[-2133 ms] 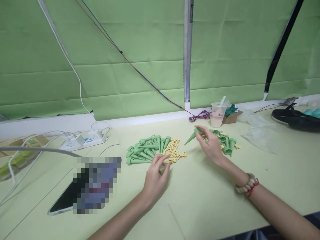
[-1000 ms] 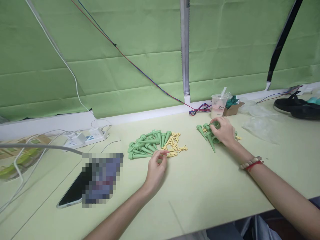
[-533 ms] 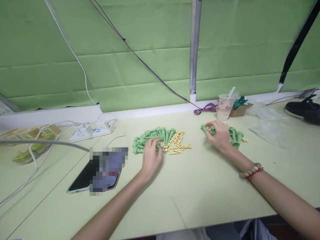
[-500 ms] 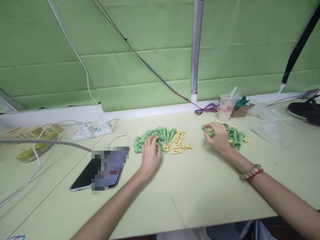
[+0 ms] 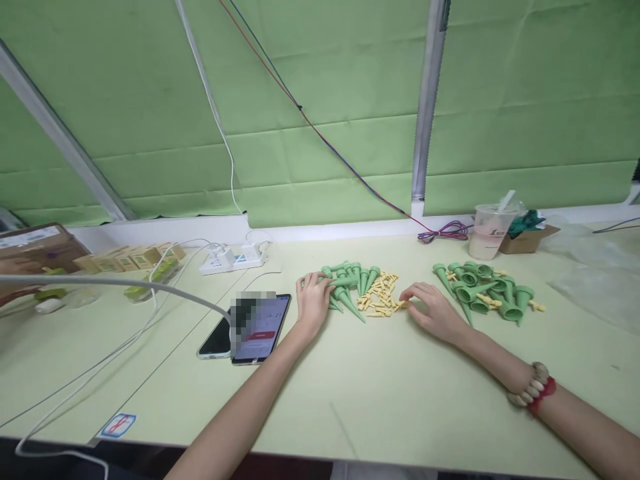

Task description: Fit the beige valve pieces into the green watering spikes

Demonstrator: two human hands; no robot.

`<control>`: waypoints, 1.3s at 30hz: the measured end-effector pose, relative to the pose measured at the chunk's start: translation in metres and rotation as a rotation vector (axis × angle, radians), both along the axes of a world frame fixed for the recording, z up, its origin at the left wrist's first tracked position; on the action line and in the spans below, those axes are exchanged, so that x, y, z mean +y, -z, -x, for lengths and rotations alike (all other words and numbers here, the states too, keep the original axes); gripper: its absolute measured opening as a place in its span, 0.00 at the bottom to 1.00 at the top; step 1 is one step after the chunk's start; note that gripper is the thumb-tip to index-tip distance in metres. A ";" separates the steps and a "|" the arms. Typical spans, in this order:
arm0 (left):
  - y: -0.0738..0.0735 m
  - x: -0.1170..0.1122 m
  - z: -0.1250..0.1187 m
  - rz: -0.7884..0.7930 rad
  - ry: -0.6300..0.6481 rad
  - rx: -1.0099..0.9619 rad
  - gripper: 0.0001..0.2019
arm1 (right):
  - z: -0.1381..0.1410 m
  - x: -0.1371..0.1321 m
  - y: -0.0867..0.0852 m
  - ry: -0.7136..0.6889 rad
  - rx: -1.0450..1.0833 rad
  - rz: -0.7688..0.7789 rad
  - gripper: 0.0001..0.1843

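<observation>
My left hand (image 5: 314, 301) is closed on a green plastic spike (image 5: 344, 282), a hollow cone with a wide head, lying sideways at the fingertips. Under and behind it is a heap of similar green spikes (image 5: 371, 279). Small yellow plastic fittings (image 5: 383, 291) lie against the right side of that heap. At the pile's right edge, my right hand (image 5: 434, 312) pinches a yellow fitting (image 5: 401, 305) between thumb and fingers. Farther right, a second group of green spikes (image 5: 509, 293) is mixed with a few yellow pieces.
Two phones (image 5: 263, 333) lie left of my left forearm. A power strip (image 5: 235, 259) with white cables stands behind them. At the back right are a drink cup (image 5: 486, 233), a small cardboard box (image 5: 530, 240) and clear plastic bags (image 5: 595, 287). Another person's hand (image 5: 20, 270) shows far left.
My right hand has left the right-hand green group and come to the yellow fittings. The left hand stays at its heap, with a spike lifted sideways. The view has turned left.
</observation>
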State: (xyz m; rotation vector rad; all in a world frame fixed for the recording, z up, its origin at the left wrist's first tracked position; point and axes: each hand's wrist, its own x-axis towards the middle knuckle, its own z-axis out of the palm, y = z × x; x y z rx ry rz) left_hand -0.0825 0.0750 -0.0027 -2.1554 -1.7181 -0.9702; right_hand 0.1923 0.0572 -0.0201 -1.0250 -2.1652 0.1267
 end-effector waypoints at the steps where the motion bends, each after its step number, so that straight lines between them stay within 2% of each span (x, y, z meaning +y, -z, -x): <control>1: -0.002 -0.002 0.000 -0.015 -0.002 -0.040 0.11 | 0.000 0.001 0.001 0.005 0.004 0.001 0.07; 3: -0.006 -0.004 -0.003 -0.034 -0.007 -0.168 0.13 | 0.000 0.002 0.002 0.013 0.003 0.009 0.08; 6: -0.009 -0.008 -0.011 0.000 0.060 -0.502 0.20 | 0.001 0.002 0.002 0.038 -0.018 0.033 0.11; 10: -0.010 -0.019 -0.030 0.193 0.162 -1.011 0.20 | 0.002 0.001 0.002 0.082 -0.050 0.067 0.14; 12: -0.010 -0.025 -0.039 0.252 0.209 -1.132 0.18 | 0.003 0.001 0.001 0.096 -0.063 0.077 0.15; 16: -0.010 -0.036 -0.051 0.355 0.395 -1.179 0.15 | 0.004 0.000 0.001 0.122 -0.087 0.117 0.13; 19: -0.007 -0.043 -0.059 0.570 0.493 -1.268 0.11 | 0.004 0.000 0.003 0.109 -0.086 0.140 0.12; 22: -0.004 -0.052 -0.067 0.830 0.576 -1.348 0.12 | 0.005 0.001 0.005 0.072 -0.058 0.147 0.11; 25: -0.003 -0.057 -0.072 0.971 0.594 -1.394 0.12 | 0.006 0.002 0.008 0.023 0.006 0.164 0.11; 31: -0.001 -0.058 -0.073 0.992 0.613 -1.441 0.10 | 0.007 0.002 0.010 -0.087 0.072 0.164 0.15; 35: -0.001 -0.060 -0.075 0.971 0.639 -1.355 0.14 | 0.006 0.000 0.009 -0.118 0.065 0.150 0.22; 39: -0.002 -0.068 -0.080 0.978 0.659 -1.215 0.16 | 0.006 -0.004 0.007 -0.065 -0.014 0.098 0.22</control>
